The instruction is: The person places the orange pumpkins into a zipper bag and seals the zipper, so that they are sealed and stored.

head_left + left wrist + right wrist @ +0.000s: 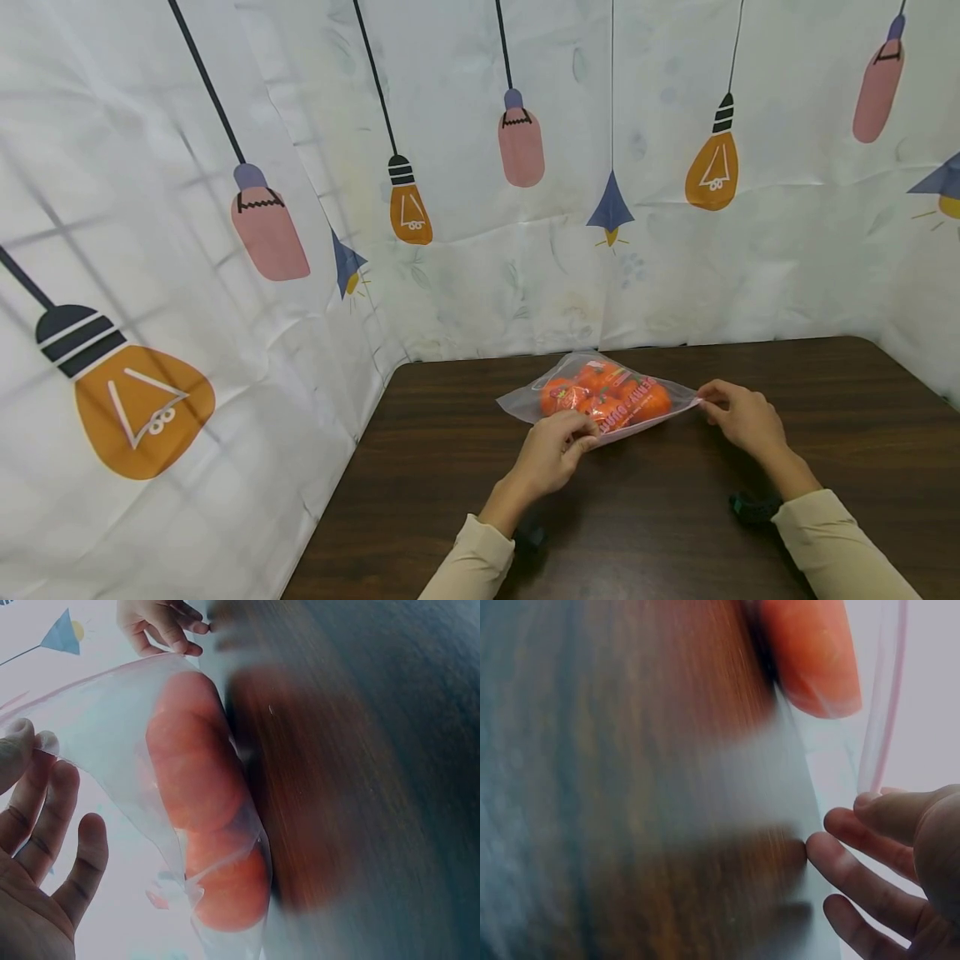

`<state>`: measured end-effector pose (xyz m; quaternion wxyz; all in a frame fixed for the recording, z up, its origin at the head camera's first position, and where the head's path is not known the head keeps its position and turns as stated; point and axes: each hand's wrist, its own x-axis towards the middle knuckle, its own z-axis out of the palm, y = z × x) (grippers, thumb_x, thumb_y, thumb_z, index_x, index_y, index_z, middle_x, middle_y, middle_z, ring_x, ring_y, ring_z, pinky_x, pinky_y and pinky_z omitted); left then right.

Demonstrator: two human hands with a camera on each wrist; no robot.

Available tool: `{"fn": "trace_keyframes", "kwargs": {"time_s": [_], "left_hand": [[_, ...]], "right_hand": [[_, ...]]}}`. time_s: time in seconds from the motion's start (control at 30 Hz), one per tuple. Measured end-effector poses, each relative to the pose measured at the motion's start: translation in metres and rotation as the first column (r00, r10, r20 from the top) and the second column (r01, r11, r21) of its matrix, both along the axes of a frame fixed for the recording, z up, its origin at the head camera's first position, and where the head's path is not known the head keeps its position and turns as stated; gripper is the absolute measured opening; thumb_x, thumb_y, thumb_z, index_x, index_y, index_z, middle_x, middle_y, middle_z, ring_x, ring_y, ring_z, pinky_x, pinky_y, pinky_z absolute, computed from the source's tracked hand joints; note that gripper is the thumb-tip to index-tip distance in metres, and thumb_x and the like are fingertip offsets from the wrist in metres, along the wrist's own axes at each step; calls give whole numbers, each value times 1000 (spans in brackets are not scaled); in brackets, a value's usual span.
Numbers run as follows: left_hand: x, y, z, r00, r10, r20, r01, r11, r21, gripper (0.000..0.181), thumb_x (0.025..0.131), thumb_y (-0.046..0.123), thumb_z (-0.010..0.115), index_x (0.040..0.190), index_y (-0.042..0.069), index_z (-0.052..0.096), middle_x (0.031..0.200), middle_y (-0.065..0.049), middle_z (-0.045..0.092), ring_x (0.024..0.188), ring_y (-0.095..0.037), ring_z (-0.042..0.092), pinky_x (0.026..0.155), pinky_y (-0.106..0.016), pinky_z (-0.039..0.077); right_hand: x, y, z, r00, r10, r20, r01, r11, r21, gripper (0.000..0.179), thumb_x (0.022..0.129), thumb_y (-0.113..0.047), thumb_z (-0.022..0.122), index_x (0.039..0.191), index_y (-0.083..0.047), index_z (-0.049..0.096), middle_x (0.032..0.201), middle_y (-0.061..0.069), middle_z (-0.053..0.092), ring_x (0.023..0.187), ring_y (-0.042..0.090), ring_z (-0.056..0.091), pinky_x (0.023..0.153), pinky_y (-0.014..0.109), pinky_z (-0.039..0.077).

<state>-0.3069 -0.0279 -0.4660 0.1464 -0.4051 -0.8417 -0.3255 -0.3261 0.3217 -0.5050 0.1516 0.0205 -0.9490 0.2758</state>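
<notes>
A clear zip bag (519,403) with red printing lies on the table, several orange-red tomatoes (649,402) inside it. Its pinkish zip strip (889,705) runs along the edge nearest the person. My left hand (551,452) pinches that edge between thumb and index finger, left of its middle; the other fingers (63,796) spread loosely. At the strip's right end, my right hand (746,418) pinches the corner with thumb and forefinger. In the left wrist view the held edge rises above the tomatoes, the plastic slanting down to them.
The dark wood-grain table (637,533) reaches back to a white curtain (480,292) printed with hanging lamps, which also runs along the left side. Dark straps, one with green (753,508), sit at the wrists below the beige sleeves (832,533).
</notes>
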Motion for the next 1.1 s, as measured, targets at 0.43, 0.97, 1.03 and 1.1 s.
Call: {"fn": "trace_keyframes", "kwargs": {"time_s": [0.43,0.97,1.03,1.1], "left_hand": [[-1,0,1,1000,-28,6,28,1000,-10,7,99,24,66,100,17,69,97,4,70,81,-3,55,75,-12,45],[5,9,-7,989,-112,97,123,986,-117,10,99,31,65,98,22,69,94,11,69,87,2,60,77,-9,46],[4,9,-9,987,-114,110,129,982,-139,11,100,34,65,100,23,69,95,12,69,88,1,60,78,-8,46],[5,9,-12,984,-116,131,138,976,-168,15,100,37,64,105,24,70,97,13,69,90,1,59,79,-8,45]], "right_hand": [[-2,-1,0,1000,-22,10,23,1000,-8,22,99,-26,65,115,-12,69,89,3,77,65,10,59,55,31,36],[0,-8,6,983,164,84,-151,978,-146,23,102,-19,61,114,-1,68,91,7,73,71,13,66,60,31,50],[1,-13,7,979,187,80,-173,973,-154,22,102,-19,61,112,-1,68,88,6,71,71,13,65,59,29,50],[1,-17,7,978,195,77,-181,971,-158,20,102,-19,61,111,-2,69,87,4,70,70,12,63,59,28,49]]}}
